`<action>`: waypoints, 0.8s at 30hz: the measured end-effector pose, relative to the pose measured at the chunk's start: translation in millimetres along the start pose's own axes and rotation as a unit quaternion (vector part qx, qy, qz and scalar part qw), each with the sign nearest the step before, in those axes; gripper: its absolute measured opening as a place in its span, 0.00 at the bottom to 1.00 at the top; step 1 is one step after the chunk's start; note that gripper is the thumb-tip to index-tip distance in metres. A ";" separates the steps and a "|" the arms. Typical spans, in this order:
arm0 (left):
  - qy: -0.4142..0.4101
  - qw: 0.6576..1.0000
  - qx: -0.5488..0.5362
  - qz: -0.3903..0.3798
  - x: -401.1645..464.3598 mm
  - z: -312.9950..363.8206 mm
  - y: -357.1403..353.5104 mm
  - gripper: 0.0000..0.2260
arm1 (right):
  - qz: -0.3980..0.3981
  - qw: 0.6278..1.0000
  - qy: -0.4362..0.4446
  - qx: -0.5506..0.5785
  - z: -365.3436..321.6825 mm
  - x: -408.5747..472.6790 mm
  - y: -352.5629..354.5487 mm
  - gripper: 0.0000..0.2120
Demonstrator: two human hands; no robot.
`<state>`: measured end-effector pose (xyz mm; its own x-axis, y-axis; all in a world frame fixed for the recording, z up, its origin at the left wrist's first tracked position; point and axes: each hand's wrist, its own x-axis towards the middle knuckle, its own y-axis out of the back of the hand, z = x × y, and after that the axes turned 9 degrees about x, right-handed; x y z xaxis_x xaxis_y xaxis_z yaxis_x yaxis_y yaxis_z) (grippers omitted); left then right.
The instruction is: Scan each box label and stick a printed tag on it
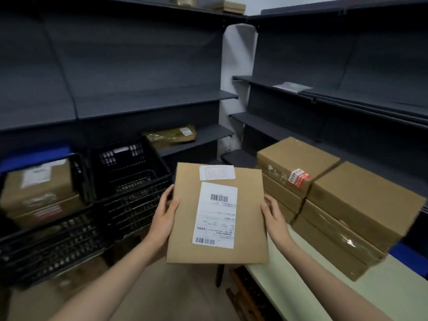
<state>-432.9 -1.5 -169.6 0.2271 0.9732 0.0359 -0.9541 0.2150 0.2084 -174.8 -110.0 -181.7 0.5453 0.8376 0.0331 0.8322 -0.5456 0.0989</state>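
Dark grey shelves (143, 105) are filling the top half of the frame, running across the left and the right and meeting at a white corner in the upper middle. On the right side, brown boxes (342, 205) are sitting in 2 stacks on a pale table (393, 295), touching each other. The far stack is wearing a red and white sticker (300, 178) on its top edge. On the left side, black crates (129, 172) are sitting piled up, and the crate at the far left is holding a brown box with a white label (39, 186). A flat brown parcel (171, 135) is lying on a low shelf in the middle, just behind the crates.

In the middle of the frame, a person is holding up a flat brown box (250, 216) in the air, above the floor and beside the near end of the table. The left hand (165, 212) is gripping its left edge, with the thumb lying on top and the fingers curling under. The right hand (274, 215) is gripping its right edge the same way. A long white label (216, 215) with 2 barcodes is sticking to the middle of the box top. A smaller white tag (217, 172) is sitting just above it, near the far edge of the box.
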 end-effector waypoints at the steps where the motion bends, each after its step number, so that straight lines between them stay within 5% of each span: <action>1: 0.001 1.000 0.000 0.011 3.8 -4.2 17.3 0.17 | -0.017 1.000 0.001 -0.003 -2.8 3.4 -18.8 0.12; 15: 0.066 0.979 0.008 0.194 9.3 -68.6 259.3 0.15 | -0.201 0.980 0.005 0.005 -4.1 14.7 -299.7 0.12; 24: 0.098 0.953 0.020 0.286 12.9 -108.3 339.2 0.15 | -0.301 0.953 0.007 -0.018 -0.7 26.3 -394.8 0.14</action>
<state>-774.7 92.8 -204.3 -0.3730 0.9275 -0.0263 -0.9013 -0.3555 0.2474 -489.0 127.5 -219.2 -0.0325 0.9991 -0.0263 0.9898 0.0358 0.1376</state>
